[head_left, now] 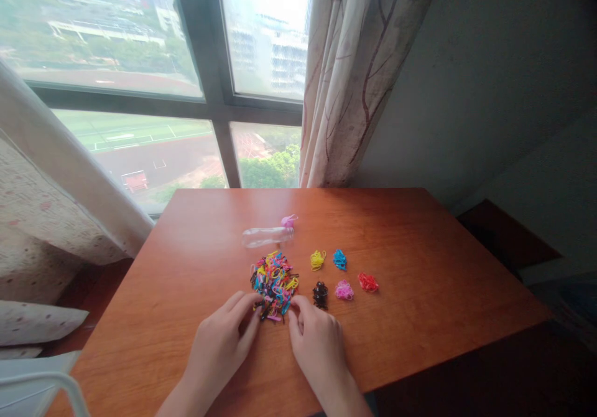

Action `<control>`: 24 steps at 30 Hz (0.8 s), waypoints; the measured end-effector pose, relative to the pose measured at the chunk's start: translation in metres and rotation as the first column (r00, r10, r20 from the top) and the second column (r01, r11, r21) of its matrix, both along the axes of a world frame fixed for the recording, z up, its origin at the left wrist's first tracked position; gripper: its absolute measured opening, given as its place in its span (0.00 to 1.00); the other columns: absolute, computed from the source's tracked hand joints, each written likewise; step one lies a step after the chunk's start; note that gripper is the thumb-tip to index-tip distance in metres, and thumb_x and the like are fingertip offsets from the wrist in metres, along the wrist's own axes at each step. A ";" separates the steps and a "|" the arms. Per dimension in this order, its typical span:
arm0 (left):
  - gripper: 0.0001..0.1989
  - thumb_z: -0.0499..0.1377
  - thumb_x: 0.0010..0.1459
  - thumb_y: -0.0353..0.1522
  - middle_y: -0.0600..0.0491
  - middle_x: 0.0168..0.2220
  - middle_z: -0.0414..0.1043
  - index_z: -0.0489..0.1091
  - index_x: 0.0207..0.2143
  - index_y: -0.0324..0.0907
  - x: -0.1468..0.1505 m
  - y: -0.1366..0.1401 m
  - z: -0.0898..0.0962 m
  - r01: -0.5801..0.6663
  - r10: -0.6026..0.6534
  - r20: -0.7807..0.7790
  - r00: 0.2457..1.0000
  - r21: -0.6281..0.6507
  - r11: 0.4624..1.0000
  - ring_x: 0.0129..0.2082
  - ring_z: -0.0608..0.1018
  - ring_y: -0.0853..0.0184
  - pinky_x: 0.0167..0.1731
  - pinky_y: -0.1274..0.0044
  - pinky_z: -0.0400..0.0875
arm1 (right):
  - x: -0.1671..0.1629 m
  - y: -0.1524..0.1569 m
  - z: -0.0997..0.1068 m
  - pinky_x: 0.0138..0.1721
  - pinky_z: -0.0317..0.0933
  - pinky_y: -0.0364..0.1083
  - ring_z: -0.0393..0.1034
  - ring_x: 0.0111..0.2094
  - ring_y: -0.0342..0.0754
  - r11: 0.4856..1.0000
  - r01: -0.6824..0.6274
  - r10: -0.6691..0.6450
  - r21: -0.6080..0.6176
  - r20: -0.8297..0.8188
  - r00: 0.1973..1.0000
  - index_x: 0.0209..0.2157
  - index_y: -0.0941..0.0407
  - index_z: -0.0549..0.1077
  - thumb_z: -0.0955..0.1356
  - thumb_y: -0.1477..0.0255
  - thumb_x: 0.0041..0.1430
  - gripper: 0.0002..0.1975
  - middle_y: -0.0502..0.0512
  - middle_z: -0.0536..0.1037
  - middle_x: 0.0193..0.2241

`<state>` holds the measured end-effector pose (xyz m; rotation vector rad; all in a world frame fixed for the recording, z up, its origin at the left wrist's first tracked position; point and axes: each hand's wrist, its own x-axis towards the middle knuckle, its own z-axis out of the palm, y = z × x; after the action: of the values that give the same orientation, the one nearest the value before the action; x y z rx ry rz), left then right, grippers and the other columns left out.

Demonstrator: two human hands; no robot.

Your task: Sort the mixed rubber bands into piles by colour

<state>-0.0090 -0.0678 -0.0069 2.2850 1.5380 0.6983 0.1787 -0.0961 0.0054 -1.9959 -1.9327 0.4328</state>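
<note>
Left hand (222, 336) and right hand (318, 337) touch opposite near edges of the mixed band pile (274, 280), equally close; pile lies ahead, between both, without long axis. Finger closure: indiscernible.

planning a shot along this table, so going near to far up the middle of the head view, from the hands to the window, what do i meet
Left hand and right hand side by side → multicoloured pile → clear bottle lying on its side → window
</note>
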 end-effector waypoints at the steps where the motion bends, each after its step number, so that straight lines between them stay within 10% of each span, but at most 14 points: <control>1: 0.09 0.52 0.64 0.34 0.57 0.33 0.76 0.71 0.43 0.49 0.000 0.000 0.000 0.001 -0.001 -0.002 1.000 -0.004 1.000 0.30 0.80 0.69 0.29 0.81 0.71 | 0.000 0.001 0.000 0.27 0.54 0.40 0.77 0.30 0.47 1.000 -0.002 0.002 -0.003 -0.008 1.000 0.43 0.50 0.75 0.67 0.77 0.63 0.10 0.48 0.81 0.29; 24: 0.11 0.52 0.63 0.34 0.56 0.35 0.78 0.71 0.45 0.49 0.000 0.001 -0.001 -0.001 0.001 0.003 1.000 0.020 1.000 0.31 0.81 0.68 0.29 0.81 0.72 | 0.026 0.000 -0.003 0.27 0.49 0.42 0.71 0.24 0.43 0.992 0.023 -0.009 0.127 -0.114 0.993 0.33 0.53 0.74 0.65 0.73 0.64 0.07 0.46 0.76 0.23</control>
<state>-0.0092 -0.0664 -0.0076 2.2968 1.5377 0.7198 0.2052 -0.0963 0.0026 -1.8636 -1.8269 0.3983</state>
